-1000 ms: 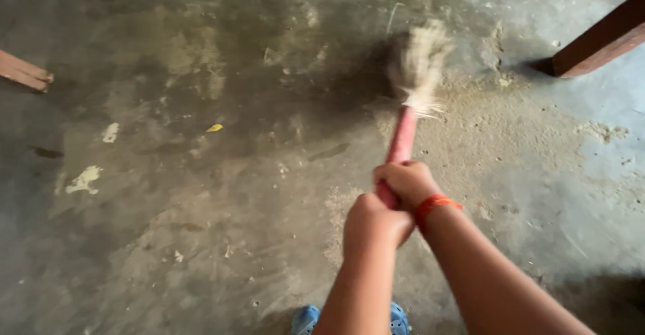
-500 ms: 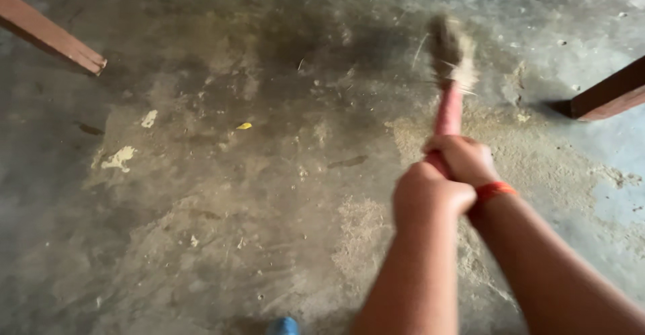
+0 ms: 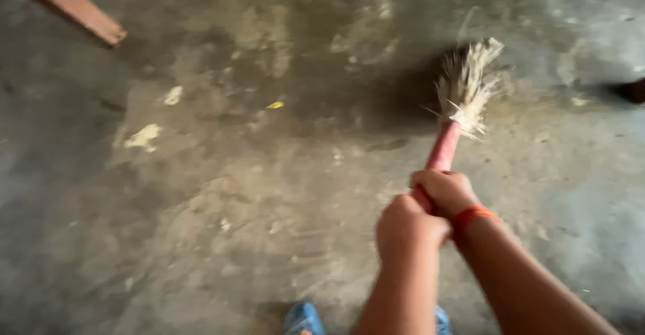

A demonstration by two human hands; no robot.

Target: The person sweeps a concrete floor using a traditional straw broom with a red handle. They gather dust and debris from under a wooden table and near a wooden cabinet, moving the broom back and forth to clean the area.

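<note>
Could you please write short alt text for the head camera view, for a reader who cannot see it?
Seen from above, both hands, left hand and right hand, grip the red handle of a straw broom on a dusty concrete floor. A wooden leg stands upper left; a blue shoe shows below.

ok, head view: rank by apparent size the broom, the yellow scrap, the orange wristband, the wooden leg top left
1. broom
2. wooden leg, cut off by the frame, so only its visible part counts
3. orange wristband
4. yellow scrap
</note>
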